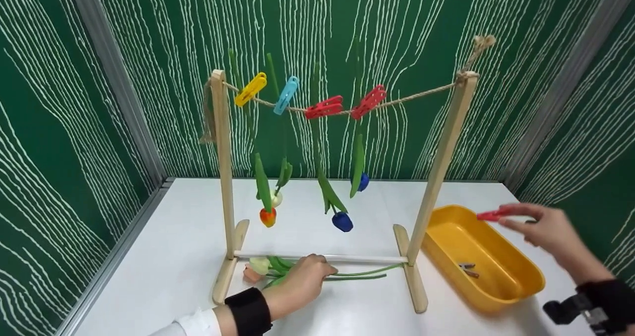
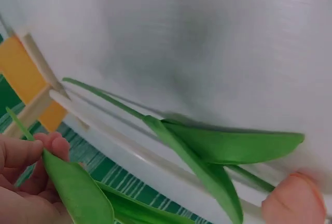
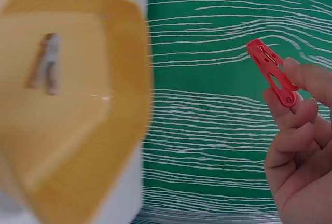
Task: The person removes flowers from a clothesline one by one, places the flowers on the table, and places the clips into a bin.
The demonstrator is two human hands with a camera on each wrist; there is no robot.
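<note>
My left hand (image 1: 303, 278) pinches the green stem of an artificial tulip low over the table; in the left wrist view its leaves (image 2: 78, 190) droop beside the fingers. A peach tulip (image 2: 294, 203) lies on the white surface close by, and a pale yellow bloom (image 1: 259, 265) shows beside it in the head view. Over the right side of the yellow bin (image 1: 526, 276), my right hand (image 1: 550, 232) holds a red clothespin (image 3: 271, 71) between thumb and fingers. One grey-and-brown clothespin (image 1: 468, 269) lies inside the bin.
A wooden frame with posts (image 1: 224, 167) carries a rope (image 1: 416, 97). Yellow (image 1: 251, 89), blue (image 1: 286, 96) and two red clothespins (image 1: 369, 101) hold several tulips upside down, including an orange-red tulip (image 1: 268, 217) and a blue tulip (image 1: 342, 222). A white crossbar (image 1: 362, 258) joins the feet.
</note>
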